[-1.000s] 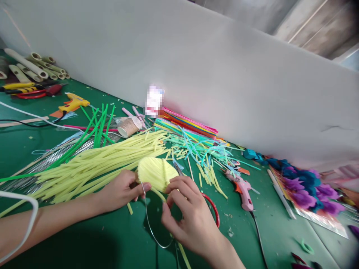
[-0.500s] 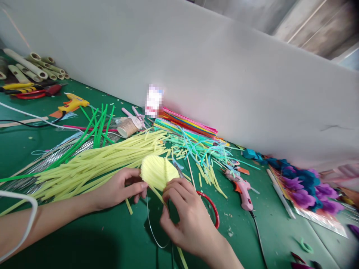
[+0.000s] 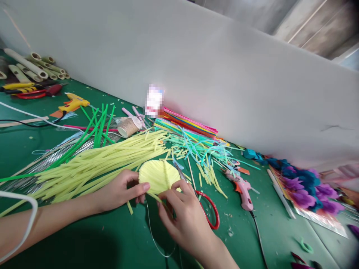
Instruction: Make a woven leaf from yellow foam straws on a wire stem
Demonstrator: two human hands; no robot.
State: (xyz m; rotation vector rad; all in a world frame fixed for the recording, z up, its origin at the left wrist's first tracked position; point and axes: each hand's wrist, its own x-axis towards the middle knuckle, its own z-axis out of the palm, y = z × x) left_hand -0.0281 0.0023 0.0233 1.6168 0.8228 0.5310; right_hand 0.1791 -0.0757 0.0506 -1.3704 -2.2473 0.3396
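Observation:
Between my hands is a rounded, leaf-like piece made of yellow pipe cleaners (image 3: 154, 175), with a raised rib across it. My left hand (image 3: 131, 190) pinches its left lower edge between thumb and fingers. My right hand (image 3: 182, 209) is closed on a loose yellow pipe cleaner strand (image 3: 153, 196) at the piece's lower edge, fingertips touching its right side. A thin wire (image 3: 153, 235) loops down below the piece. Red-handled scissors (image 3: 214, 211) lie on the table just right of my right hand, their blades partly hidden behind it.
A heap of yellow pipe cleaners (image 3: 106, 158) spreads behind my left hand. Beyond lie green stems (image 3: 101, 127), a twine spool (image 3: 127, 127) and a yellow glue gun (image 3: 74, 101). To the right are a pink glue gun (image 3: 243, 190) with its cord and purple flowers (image 3: 305, 196).
The yellow piece has turned and flattened slightly toward me. My right hand has shifted a little left and up along the strand; my left hand stays at the edge.

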